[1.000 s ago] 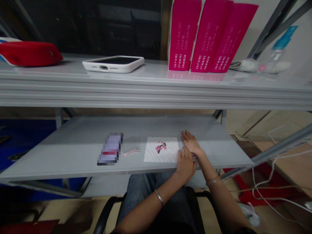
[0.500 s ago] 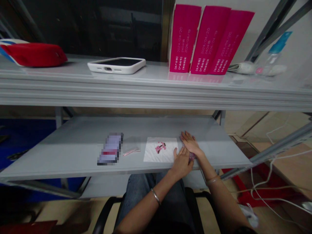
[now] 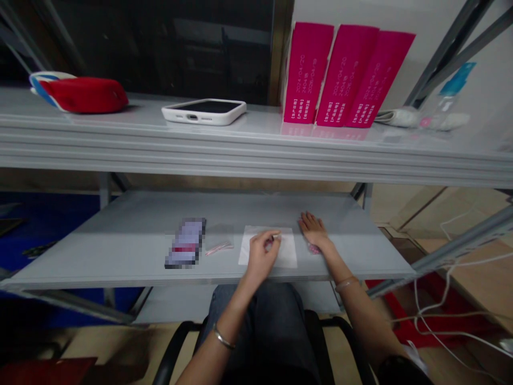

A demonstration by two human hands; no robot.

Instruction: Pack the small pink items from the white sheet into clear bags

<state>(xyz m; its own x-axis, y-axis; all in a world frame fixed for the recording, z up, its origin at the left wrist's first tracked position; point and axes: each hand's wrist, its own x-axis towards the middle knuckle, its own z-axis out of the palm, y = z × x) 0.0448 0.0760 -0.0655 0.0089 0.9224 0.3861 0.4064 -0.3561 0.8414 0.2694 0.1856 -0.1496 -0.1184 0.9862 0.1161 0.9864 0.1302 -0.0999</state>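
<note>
A white sheet [image 3: 287, 255] lies on the lower grey shelf [image 3: 120, 240]. My left hand [image 3: 261, 254] hovers over the sheet with thumb and forefinger pinched on a thin whitish stick; small pink pieces show just beside the fingers. My right hand [image 3: 313, 230] lies flat, fingers stretched, on a small clear bag with pink bits [image 3: 313, 249] to the right of the sheet. Left of the sheet sit a clear packet with pink sticks [image 3: 218, 243] and a blurred dark card [image 3: 185, 250].
The upper shelf carries a red pouch [image 3: 84, 94], a white-cased phone [image 3: 204, 112], three magenta boxes [image 3: 344, 75], a rolled cloth and a spray bottle [image 3: 449, 99]. White cables [image 3: 441, 299] trail on the floor at right. My legs and a chair sit under the shelf.
My left hand left the spot beside my right hand, moved left onto the white sheet and pinched a thin stick. My right hand stayed flat. The view shifted slightly.
</note>
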